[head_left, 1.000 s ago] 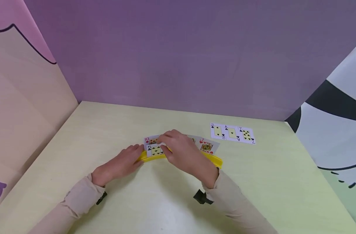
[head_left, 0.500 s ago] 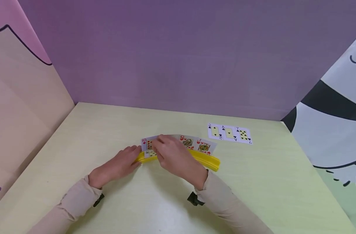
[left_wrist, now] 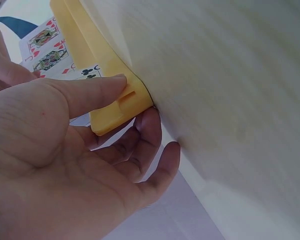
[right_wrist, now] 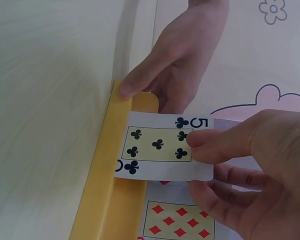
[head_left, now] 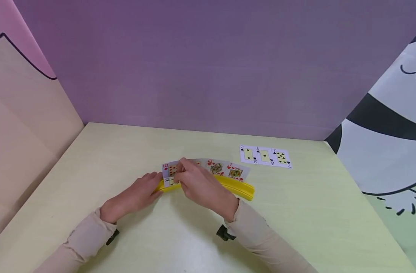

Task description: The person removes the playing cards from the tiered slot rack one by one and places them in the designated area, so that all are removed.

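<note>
Right now, your head view shows your left grip (head_left: 134, 195) on the left end of the yellow card holder (head_left: 236, 188) on the worktop (head_left: 297, 220); your right grip (head_left: 202, 185) hides part of the fanned cards (head_left: 216, 168) in it. Three black-suited cards (head_left: 266, 156) lie in a row farther off, to the right. In your left wrist view, that grip clasps the holder's end. Your right wrist view shows the other pinching the five of clubs (right_wrist: 157, 145), its lower edge in the holder's slot, in front of the fan.
</note>
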Action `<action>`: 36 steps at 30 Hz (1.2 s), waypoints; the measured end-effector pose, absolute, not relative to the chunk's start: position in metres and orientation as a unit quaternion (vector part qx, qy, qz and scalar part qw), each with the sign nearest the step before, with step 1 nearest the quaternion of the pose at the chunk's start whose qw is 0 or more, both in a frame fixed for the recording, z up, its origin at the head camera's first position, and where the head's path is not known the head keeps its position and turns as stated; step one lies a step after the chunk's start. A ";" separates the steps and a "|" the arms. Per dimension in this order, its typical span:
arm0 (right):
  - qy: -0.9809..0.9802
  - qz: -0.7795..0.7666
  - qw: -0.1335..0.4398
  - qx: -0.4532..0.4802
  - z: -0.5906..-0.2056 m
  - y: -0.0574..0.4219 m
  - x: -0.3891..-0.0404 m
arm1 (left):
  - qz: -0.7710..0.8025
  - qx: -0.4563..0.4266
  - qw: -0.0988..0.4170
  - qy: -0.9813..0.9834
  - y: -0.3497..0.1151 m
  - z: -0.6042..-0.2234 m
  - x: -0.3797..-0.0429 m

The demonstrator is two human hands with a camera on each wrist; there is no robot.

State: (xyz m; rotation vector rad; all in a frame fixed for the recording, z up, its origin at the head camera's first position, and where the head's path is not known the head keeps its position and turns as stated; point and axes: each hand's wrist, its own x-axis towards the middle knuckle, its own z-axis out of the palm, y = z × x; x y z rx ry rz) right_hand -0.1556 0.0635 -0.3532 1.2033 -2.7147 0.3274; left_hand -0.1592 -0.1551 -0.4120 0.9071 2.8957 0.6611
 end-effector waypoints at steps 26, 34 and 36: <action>-0.910 0.099 0.038 0.400 -0.345 0.063 -0.153 | 0.212 0.290 0.011 0.933 -0.161 -0.413 -0.153; -0.899 0.162 0.052 0.404 -0.323 0.080 -0.147 | 0.200 0.284 0.022 0.937 -0.156 -0.411 -0.155; -0.893 0.174 0.076 0.409 -0.317 0.086 -0.146 | 0.200 0.285 0.021 0.937 -0.155 -0.410 -0.155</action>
